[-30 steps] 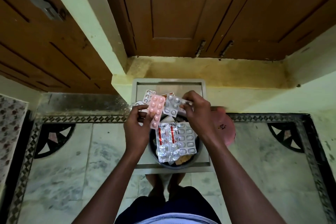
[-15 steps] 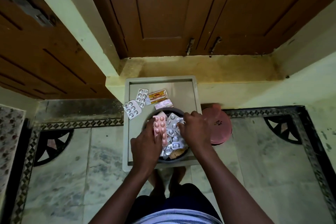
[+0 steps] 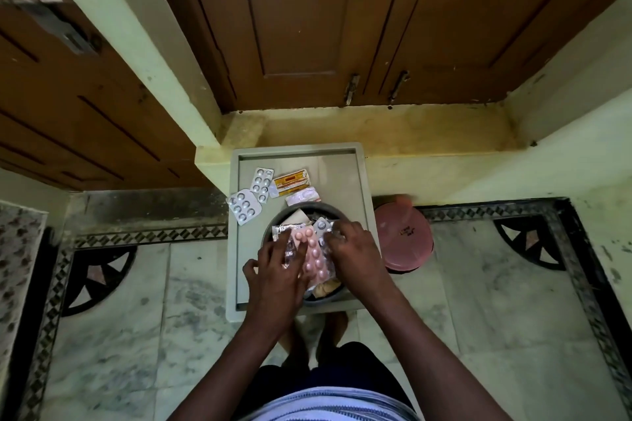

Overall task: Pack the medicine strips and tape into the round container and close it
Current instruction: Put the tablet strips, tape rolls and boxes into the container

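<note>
Grey tray [image 3: 362,178]: a square tray with a raised edge. It sits on the floor close to a yellow step [image 3: 393,133] below the brown doors [image 3: 307,17].
Round container [image 3: 273,222]: a dark bowl on the near half of the tray. Its near edge is just beside the tray's near edge. It is open and full of medicine strips.
Pink strip [image 3: 313,255]: a strip of pink pills on top of the pile in the container, between the two hands.
Left hand [image 3: 275,275]: it lies flat over the left side of the container. The fingers are spread and press down on a shiny foil strip [image 3: 285,232]. They are not closed around anything.
Right hand [image 3: 354,249]: it rests on the right side of the pile. The fingers are bent and push down on a silver strip [image 3: 323,225]. I cannot tell if they pinch it.
Two silver strips: one [image 3: 262,179] and another [image 3: 243,206] lie loose on the tray, left of the container and apart from it. The nearer one hangs a bit over the tray's left edge.
Yellow and red packet [image 3: 292,183]: flat on the tray, just behind the container.
Small white pack [image 3: 302,196]: it touches the far edge of the container.
Pink lid [image 3: 407,236]: round, on the floor, just beside the tray's right edge.
Open room: the far part of the tray is bare. The marble floor [image 3: 136,318] is open on both sides.
Person: stands at the near side of the tray, bare feet close to its edge.
</note>
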`<state>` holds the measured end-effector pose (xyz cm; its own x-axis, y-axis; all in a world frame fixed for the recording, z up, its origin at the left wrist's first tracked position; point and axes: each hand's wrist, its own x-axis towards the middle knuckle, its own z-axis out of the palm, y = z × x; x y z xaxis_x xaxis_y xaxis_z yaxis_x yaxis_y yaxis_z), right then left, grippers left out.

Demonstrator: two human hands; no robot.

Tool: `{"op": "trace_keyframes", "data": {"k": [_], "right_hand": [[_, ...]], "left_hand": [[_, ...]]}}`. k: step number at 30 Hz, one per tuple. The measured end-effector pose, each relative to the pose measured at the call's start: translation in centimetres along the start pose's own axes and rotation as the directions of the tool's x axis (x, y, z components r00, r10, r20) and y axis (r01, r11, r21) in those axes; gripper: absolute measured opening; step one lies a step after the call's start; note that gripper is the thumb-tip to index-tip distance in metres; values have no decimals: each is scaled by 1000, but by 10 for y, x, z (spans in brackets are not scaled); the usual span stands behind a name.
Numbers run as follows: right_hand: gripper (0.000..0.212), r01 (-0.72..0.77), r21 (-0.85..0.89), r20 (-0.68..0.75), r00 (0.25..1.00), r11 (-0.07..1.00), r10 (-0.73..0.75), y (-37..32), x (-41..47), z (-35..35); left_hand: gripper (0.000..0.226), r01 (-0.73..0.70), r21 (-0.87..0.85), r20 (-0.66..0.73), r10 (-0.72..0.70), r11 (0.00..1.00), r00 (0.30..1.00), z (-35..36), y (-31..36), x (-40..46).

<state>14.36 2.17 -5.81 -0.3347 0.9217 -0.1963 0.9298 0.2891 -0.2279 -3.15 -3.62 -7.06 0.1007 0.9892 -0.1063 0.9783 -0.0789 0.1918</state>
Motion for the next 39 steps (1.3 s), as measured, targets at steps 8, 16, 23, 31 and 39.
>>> {"op": "trace_keyframes", "data": {"k": [8, 16, 23, 31, 39], "right_hand": [[25, -142, -41, -145, 980, 989, 134, 8, -7, 5], [50, -44, 188, -123, 990, 981, 68, 19, -6, 4], [58, -46, 118, -83, 995, 992, 56, 17, -5, 8], [33, 7, 231, -232, 972, 973, 48, 4, 14, -8], [42, -66, 262, -83, 992, 963, 91, -18, 115, -24]], "left_hand": [[68, -19, 12, 41, 18, 1000, 999, 5, 23, -3], [72, 39, 35, 92, -42, 999, 995, 6, 31, 18], [71, -11, -12, 48, 11, 1000, 999, 6, 24, 22], [30, 110, -456, -267, -253, 883, 930, -12, -20, 37], [61, 468, -409, -19, -521, 783, 854, -7, -85, 101]]}}
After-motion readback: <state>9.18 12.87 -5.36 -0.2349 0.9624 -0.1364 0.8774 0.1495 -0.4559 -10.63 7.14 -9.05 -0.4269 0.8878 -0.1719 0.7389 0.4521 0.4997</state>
